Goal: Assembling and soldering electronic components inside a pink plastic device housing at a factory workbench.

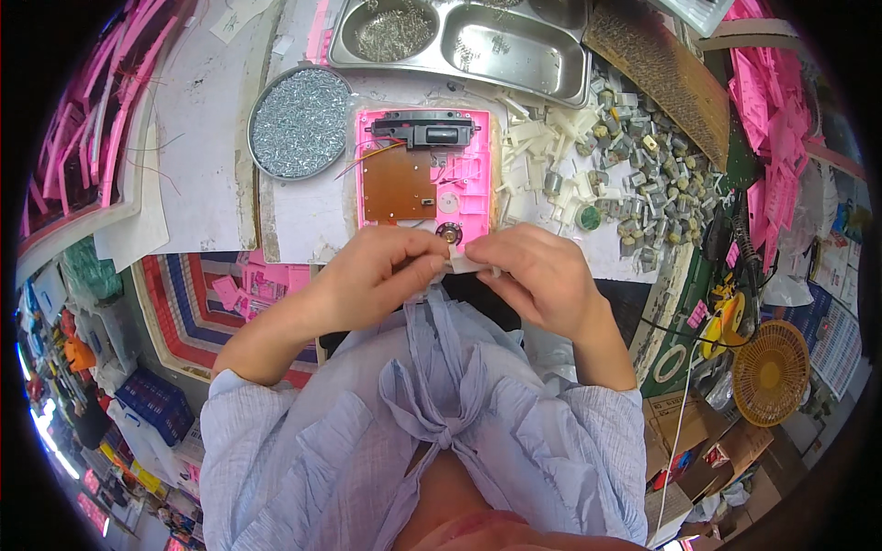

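In front of me on the table lies a pink plastic housing [474,204]. Fixed in it are a brown circuit board [395,184], a black module [424,133] along the far side and thin wires. A small round metal-and-black part [449,233] sits near its front edge. Right at that edge, my left hand [386,274] and my right hand [544,280] meet with bent fingers. Between their fingertips is a small white plastic piece [462,264], partly covered by the fingers. Both hands appear to pinch it, one from each side.
A round dish [253,138] full of screws stands left of the housing. Behind is a steel compartment tray [588,69]. White plastic parts [524,147] and small metal motors [675,197] are heaped at right, beside a brown board [657,69]. Pink parts [266,289] fill a striped bin below left.
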### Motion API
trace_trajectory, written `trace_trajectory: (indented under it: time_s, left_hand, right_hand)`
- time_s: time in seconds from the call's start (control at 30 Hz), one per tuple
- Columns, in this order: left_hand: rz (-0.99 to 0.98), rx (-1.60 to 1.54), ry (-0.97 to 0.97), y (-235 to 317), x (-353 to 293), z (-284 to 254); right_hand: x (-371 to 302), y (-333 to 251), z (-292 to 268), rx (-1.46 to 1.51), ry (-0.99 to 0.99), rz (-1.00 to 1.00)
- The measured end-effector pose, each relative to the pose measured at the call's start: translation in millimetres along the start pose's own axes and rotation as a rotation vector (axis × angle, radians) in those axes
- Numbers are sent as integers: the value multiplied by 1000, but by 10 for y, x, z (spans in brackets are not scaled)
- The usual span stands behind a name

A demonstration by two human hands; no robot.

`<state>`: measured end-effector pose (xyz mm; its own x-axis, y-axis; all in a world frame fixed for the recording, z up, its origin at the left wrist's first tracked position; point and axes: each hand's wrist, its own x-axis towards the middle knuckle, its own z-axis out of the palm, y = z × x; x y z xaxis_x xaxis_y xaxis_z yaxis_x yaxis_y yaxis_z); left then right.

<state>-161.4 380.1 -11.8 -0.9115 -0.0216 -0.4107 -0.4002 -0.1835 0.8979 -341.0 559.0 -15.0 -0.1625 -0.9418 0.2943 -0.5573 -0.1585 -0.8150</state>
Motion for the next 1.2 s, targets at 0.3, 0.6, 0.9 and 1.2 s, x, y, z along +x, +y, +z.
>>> trace_trajectory:
  time_s: [0.3,0.6,0.9,1.2]
  left_hand:
    - [326,576,345,114,287,-191]
    - [385,1225,510,11,816,-12]
    - [378,908,528,23,854,-38]
    - [315,683,462,99,711,-94]
  right_hand:
    - [-281,258,-86,222,123,295]
    - [-239,226,-214,-117,74,157]
    - [-425,198,-279,-84,140,180]
    - [-281,263,-224,-151,189,176]
